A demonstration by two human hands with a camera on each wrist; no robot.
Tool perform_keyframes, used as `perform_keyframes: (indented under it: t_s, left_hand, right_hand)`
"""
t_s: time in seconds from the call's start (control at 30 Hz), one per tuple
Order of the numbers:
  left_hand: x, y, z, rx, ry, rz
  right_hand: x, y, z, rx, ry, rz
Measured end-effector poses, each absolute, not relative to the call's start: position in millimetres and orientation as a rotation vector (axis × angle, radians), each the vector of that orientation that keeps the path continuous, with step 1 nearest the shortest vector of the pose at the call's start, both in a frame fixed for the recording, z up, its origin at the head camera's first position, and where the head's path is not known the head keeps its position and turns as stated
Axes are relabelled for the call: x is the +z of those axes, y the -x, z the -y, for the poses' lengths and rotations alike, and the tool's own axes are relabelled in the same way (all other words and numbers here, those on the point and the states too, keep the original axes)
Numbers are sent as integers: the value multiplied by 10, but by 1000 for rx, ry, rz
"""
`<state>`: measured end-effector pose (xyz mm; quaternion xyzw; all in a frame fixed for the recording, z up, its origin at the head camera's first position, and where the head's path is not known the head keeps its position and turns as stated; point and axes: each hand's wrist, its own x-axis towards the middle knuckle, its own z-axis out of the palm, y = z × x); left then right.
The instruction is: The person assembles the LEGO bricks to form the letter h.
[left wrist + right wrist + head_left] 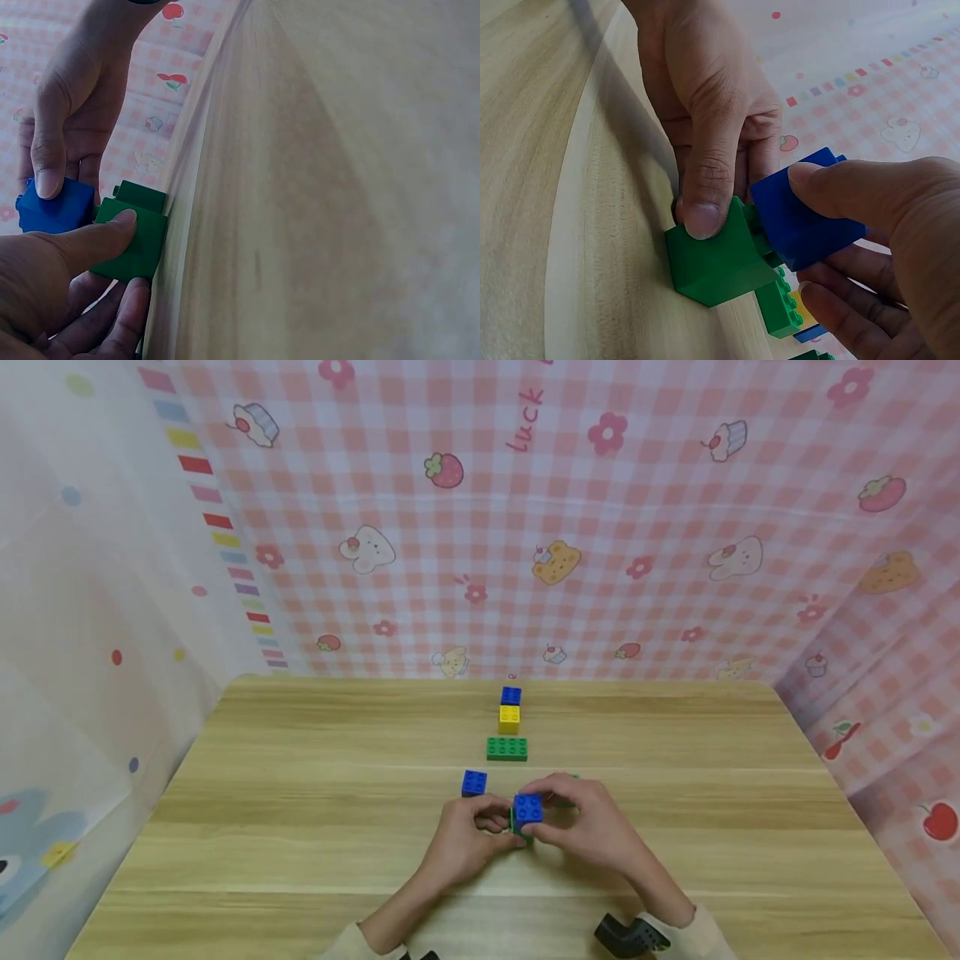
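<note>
While the left hand (463, 839) grips a green block (712, 262), the right hand (591, 820) pinches a blue block (528, 808) above it.

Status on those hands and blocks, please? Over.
Left fingers pinching green block. Right fingers holding blue block above it. Another blue block near left fingers, not in between.

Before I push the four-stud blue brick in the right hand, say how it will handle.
The four-stud blue brick is probably stiff: its edges look straight under the pinch of the right hand. Its smooth sides may slip a little, and flat faces make rolling unlikely.
</note>
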<state>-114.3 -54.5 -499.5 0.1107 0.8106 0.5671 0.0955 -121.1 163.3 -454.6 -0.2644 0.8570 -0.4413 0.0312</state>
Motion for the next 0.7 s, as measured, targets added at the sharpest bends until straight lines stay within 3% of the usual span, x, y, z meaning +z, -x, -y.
perform_keyframes:
  t_s: [0.7]
  left_hand:
    - [-4961, 1127, 544, 1697, -337, -2393]
  right_hand:
    - [-4590, 1221, -1626, -1319, 894, -2678]
